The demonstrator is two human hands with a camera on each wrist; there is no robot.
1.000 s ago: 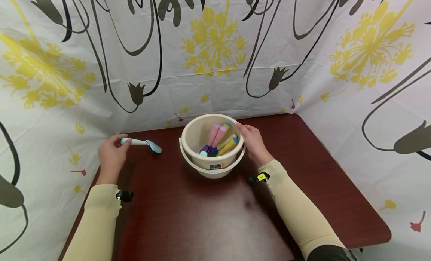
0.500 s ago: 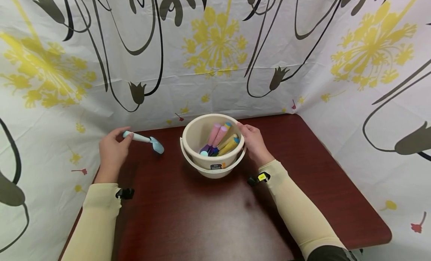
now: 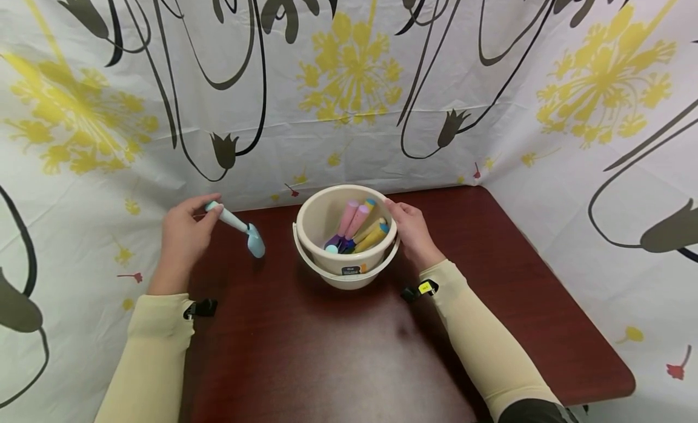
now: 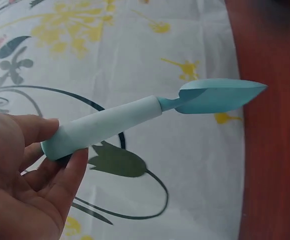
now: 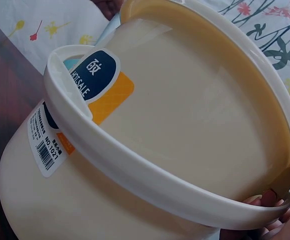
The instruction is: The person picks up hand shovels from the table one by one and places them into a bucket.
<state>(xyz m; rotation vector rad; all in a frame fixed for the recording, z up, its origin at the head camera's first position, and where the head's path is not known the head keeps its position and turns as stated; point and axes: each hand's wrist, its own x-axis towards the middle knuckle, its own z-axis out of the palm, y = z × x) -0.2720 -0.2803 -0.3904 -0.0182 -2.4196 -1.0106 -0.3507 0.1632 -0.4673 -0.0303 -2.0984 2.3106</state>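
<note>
My left hand (image 3: 182, 241) pinches the end of a light-blue toy trowel's handle between thumb and fingers. In the left wrist view, the trowel (image 4: 110, 122) points away from the palm with its scooped blade (image 4: 220, 97) outermost. In the head view, that blade hangs lower than the handle. My right hand (image 3: 414, 229) holds the right side of a cream bucket (image 3: 327, 262) at its rim, with fingertips showing by the handle joint in the right wrist view. Several tools lie inside, with pink handles (image 3: 349, 220) and yellow handles (image 3: 372, 238); their lower ends are mostly hidden.
The bucket's white carrying handle (image 5: 135, 165) is folded down around its front. A dark red-brown table (image 3: 305, 350) lies beneath, with rounded corners at the right. White patterned cloth (image 3: 349, 150) hangs behind it and along both sides.
My left hand has risen slightly and shifted right, so the trowel now slants more steeply with its blade down. My right hand and the bucket have stayed in place.
</note>
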